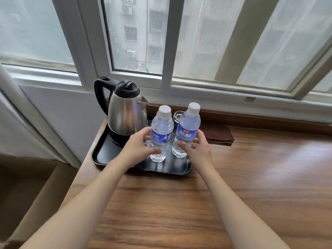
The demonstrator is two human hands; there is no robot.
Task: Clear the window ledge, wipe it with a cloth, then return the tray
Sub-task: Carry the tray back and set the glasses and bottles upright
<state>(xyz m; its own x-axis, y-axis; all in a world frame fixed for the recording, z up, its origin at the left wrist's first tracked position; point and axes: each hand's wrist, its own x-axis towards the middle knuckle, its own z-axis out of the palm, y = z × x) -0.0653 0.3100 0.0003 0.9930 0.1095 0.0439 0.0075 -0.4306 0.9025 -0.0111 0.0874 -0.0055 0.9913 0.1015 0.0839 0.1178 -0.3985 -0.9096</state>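
Two hands reach onto a black tray [100,155], each at a water bottle. Left hand [139,147] curls round the lower half of the left bottle [160,133], thumb across the front and fingers behind the label. Right hand [198,147] wraps the right bottle [187,130] the same way, thumb on the near side, fingers at the far side; whether either grip is tight or only closing I cannot tell, since the fingertips are blurred. Both bottles stand upright on the tray, close together, white caps on.

Between and just behind them, at 12 o'clock, a clear glass [177,115] shows, partly hidden. At 10 o'clock from the hands a steel kettle [125,115] with a black handle and lid sits on its base at the tray's far left corner. The tray lies at the left end of the wooden window ledge [251,177]. At 3 o'clock from the right bottle a folded brown cloth [220,134] lies flat on the ledge, just beside the tray, below the window frame [167,42].
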